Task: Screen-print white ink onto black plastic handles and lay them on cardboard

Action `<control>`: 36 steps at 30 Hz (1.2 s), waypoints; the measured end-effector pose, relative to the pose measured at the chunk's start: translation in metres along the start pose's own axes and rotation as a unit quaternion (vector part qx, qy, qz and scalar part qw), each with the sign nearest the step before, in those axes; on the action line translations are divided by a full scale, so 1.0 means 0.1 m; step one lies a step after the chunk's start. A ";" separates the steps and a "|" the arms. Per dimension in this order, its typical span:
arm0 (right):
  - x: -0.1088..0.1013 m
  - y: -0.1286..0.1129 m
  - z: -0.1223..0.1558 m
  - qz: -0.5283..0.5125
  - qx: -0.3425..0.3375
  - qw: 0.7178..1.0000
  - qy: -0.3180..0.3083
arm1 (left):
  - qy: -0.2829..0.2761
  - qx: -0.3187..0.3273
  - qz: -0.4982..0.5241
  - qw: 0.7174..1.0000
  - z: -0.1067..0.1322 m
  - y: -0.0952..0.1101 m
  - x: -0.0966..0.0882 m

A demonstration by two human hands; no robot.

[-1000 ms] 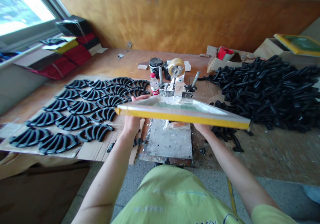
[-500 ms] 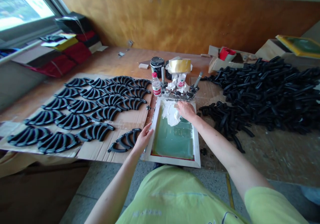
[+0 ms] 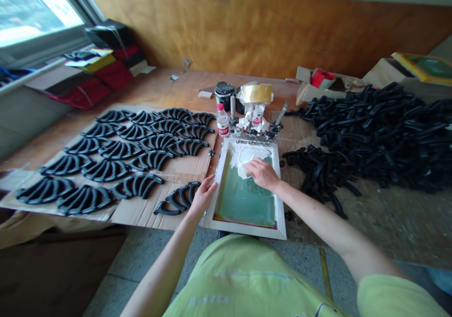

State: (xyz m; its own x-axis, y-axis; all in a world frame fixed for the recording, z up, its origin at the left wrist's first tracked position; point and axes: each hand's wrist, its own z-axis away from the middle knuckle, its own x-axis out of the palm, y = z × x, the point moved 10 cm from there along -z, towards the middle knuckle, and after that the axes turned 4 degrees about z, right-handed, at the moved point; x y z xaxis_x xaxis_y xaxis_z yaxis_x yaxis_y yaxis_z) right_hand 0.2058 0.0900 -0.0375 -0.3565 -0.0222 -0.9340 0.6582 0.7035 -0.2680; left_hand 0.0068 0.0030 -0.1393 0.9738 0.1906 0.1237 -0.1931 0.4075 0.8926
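A screen-printing frame with a pale border and green mesh lies in front of me. White ink is spread thickly over the mesh's far part. My right hand is closed over the near edge of the ink; whatever its fingers hold is mostly hidden. At the frame's left border, my left hand grips the edge with thumb and fingers. Metal hinge clamps hold the frame's far end. Left of my left hand, black curved pieces lie on cardboard.
Rows of black curved pieces cover the cardboard at left. A big heap of them lies at right. Behind the clamps stand a red-capped bottle, a black tub and a roll of tape. Boxes sit by the window.
My right hand has moved toward me over the mesh, from the far end of the frame to the ink's near edge. My left hand stays at the left border.
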 end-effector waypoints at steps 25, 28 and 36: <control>0.24 0.74 0.45 -0.008 0.162 0.987 0.014 | 0.031 0.158 0.144 0.976 -0.13 1.58 0.56; 0.21 0.34 0.37 0.029 0.165 0.985 0.035 | -0.053 -0.018 0.105 0.993 -0.07 0.71 0.82; 0.12 -0.36 0.64 -0.050 0.059 0.996 -0.038 | 0.067 -0.087 0.111 0.988 0.36 -0.30 0.13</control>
State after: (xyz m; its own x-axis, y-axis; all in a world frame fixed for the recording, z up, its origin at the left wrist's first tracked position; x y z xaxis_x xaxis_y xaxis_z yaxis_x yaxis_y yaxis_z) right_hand 0.2203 0.0189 -0.0537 -0.3755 -0.1454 -0.9153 0.6975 0.6060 -0.3824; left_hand 0.0301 -0.0393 -0.1487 0.8823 0.4053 0.2395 -0.4299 0.4865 0.7606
